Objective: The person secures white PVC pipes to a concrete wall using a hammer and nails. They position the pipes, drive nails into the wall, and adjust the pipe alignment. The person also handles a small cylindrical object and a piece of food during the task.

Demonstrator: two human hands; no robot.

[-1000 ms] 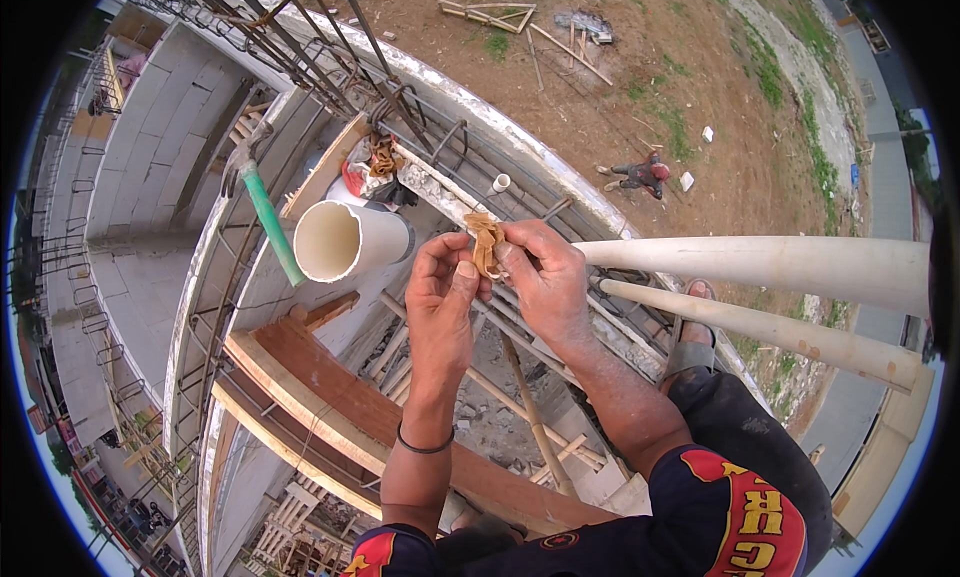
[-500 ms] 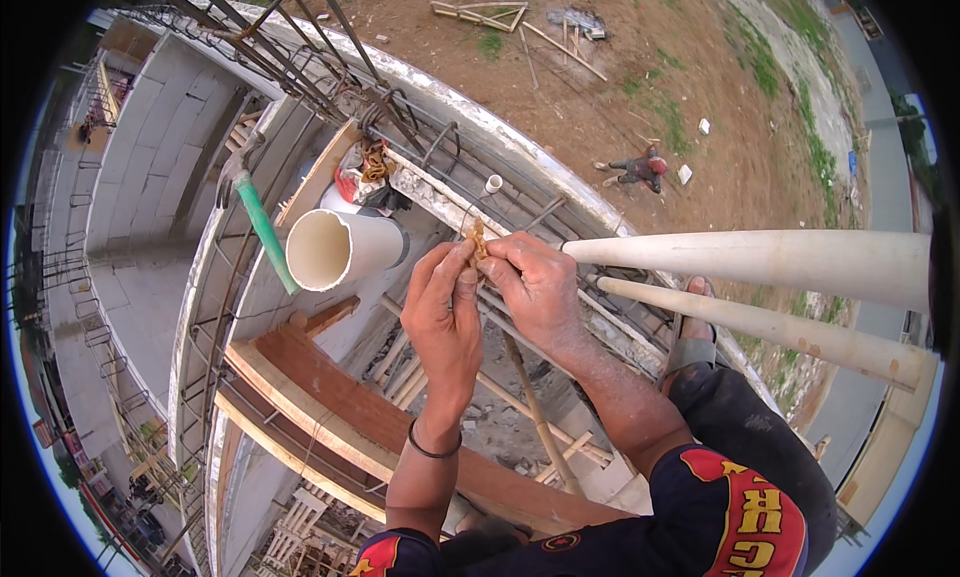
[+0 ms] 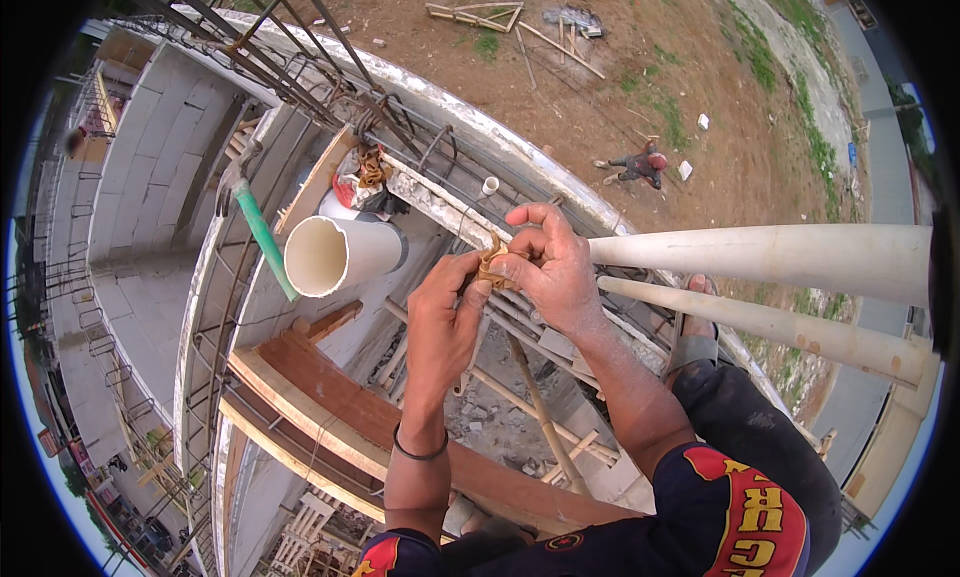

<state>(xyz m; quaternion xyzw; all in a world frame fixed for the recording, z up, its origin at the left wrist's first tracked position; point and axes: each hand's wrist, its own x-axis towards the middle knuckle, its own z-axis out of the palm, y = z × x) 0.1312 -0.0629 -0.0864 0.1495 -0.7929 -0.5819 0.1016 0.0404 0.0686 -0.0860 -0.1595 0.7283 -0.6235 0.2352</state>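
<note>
A small crumpled brown strip (image 3: pixel 491 264) is pinched between my two hands; its material I cannot make out. My left hand (image 3: pixel 446 312) grips its near left side between thumb and forefinger. From the right, my right hand (image 3: pixel 552 275) holds the other side by thumb and forefinger, with its remaining fingers raised. To the left of my hands, a wide white plastic pipe (image 3: pixel 372 252) turns its open end toward me. Beyond that lies a hammer with a green handle (image 3: pixel 263 239).
Two long pale pipes (image 3: pixel 760 262) extend from beside my right hand toward the right. Steel rebar (image 3: pixel 300 62) rises at upper left, near a bundle of rags and plastic (image 3: pixel 365 177). Wooden formwork (image 3: pixel 330 407) spans below. A person (image 3: pixel 637 167) is on the ground far below.
Both hands have shifted slightly; the brown strip now looks more spread out between them. My right hand's outer fingers have lifted away from it.
</note>
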